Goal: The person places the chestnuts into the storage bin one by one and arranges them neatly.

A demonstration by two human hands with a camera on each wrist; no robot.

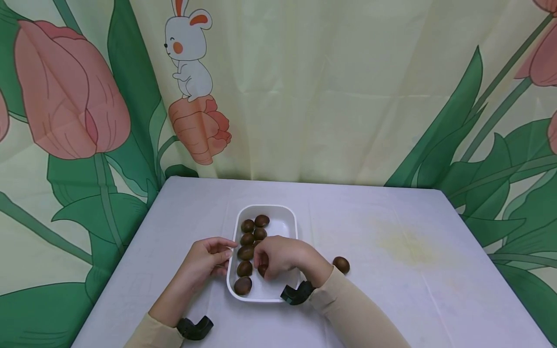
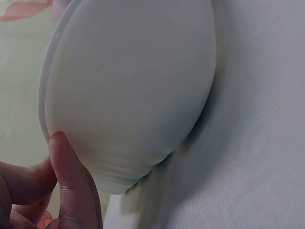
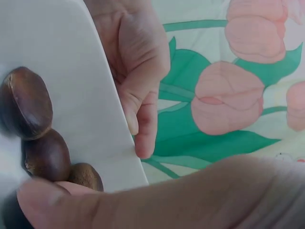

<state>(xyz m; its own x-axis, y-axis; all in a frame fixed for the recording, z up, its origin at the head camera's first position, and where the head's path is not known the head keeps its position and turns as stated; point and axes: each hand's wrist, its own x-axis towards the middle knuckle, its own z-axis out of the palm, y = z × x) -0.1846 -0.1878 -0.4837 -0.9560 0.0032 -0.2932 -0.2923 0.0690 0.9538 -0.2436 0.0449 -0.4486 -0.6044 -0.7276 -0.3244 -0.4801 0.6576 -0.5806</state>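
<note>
A white tray point(image 1: 280, 294) stands on the table with several brown chestnuts point(image 1: 242, 285) inside. They form a column along its left wall, with a second, shorter column beside the upper part. My left hand point(image 1: 203, 258) holds the tray's left rim between thumb and fingers; in the left wrist view its thumb point(image 2: 66, 176) presses the outer wall just under the lip. Inside the tray, my right hand point(image 1: 280, 256) pinches a chestnut point(image 1: 262, 270) low in the second column, its fingers covering part of it. Close up, the right wrist view shows other chestnuts point(image 3: 46, 155) past the thumb.
One loose chestnut point(image 1: 341, 265) lies on the white-covered table point(image 1: 370, 309), right of the tray near my right wrist. Black wrist mounts point(image 1: 195, 328) sit on both arms. Behind the table hangs a curtain point(image 1: 304, 96) printed with tulips and a rabbit.
</note>
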